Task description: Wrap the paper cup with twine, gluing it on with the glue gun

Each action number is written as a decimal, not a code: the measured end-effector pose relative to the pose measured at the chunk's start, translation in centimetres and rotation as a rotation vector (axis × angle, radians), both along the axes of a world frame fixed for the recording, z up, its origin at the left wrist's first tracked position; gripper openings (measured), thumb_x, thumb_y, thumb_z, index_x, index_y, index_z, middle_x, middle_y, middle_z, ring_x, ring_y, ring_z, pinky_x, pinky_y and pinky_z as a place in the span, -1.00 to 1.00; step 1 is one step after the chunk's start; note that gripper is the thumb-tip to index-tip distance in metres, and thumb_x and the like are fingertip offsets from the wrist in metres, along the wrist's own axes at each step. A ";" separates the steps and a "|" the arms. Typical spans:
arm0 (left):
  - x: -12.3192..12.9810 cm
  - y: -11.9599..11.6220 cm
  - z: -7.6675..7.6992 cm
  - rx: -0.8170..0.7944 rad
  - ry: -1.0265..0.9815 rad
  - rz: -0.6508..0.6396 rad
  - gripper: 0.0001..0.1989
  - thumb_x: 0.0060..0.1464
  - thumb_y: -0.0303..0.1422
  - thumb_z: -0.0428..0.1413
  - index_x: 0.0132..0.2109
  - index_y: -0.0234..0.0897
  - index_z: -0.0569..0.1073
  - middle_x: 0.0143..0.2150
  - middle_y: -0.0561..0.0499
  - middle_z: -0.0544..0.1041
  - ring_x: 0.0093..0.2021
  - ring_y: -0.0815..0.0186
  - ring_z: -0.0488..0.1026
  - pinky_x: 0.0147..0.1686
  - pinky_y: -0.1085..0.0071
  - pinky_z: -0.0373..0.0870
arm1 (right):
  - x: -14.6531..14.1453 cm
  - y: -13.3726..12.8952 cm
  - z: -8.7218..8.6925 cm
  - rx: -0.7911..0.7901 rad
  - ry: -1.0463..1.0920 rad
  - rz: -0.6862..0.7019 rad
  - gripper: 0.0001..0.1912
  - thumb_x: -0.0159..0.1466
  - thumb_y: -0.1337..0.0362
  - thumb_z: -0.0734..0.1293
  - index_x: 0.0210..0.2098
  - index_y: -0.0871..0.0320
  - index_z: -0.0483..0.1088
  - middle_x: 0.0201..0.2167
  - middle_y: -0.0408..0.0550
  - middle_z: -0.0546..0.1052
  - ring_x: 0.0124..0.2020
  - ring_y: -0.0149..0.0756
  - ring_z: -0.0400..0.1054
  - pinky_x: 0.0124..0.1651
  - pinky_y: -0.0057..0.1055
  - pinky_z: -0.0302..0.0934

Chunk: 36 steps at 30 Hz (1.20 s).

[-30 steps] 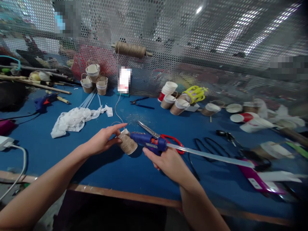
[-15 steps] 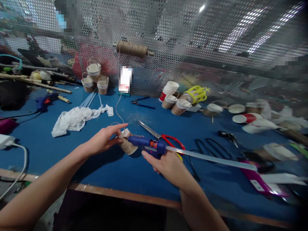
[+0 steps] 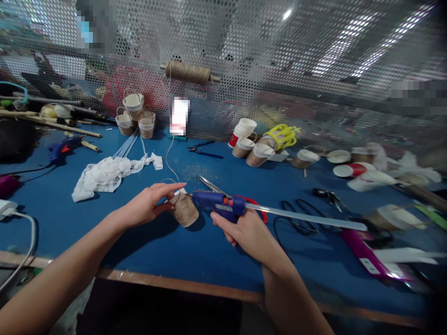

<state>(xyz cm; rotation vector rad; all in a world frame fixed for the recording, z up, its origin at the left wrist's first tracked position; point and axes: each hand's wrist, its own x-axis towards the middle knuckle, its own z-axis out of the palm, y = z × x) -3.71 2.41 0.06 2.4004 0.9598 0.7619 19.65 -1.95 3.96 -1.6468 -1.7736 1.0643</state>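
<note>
My left hand (image 3: 148, 204) is closed on a small paper cup (image 3: 186, 211) wrapped in brown twine, gripping it near its white rim. The cup lies tilted over the table, and a loose strand of twine (image 3: 168, 158) runs up from it. My right hand (image 3: 246, 232) is wrapped round the handle of a blue hot glue gun (image 3: 218, 200). A long clear glue stick (image 3: 307, 217) juts from the gun's back end. Its metal nozzle points left, close to the cup's upper side; I cannot tell whether it touches. Red-handled scissors (image 3: 211, 184) lie partly hidden behind the gun.
A twine spool (image 3: 188, 73) hangs on the mesh panel. Twine-wrapped cups (image 3: 134, 104) stand at the back left, and more cups (image 3: 258, 155) sit at the back right. White lace (image 3: 101, 176), pliers (image 3: 206, 151) and a second glue gun (image 3: 63, 149) lie on the blue table.
The glue gun has drawn back slightly to the right and up from the cup, uncovering more of the twine-wrapped side and the nozzle. My left hand keeps its hold; the view has shifted a little.
</note>
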 end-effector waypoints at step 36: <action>-0.1 0.0 0.1 0.002 -0.022 -0.012 -0.52 0.10 -0.48 -0.01 0.17 -0.33 0.10 -0.28 -0.05 0.48 -0.20 0.30 0.40 -0.15 0.26 0.34 | -0.4 -0.5 0.1 -0.062 0.025 0.057 -0.73 0.12 0.12 0.26 -0.59 0.16 0.23 -0.81 -0.26 0.25 -0.76 -0.50 0.16 -0.66 -0.53 0.11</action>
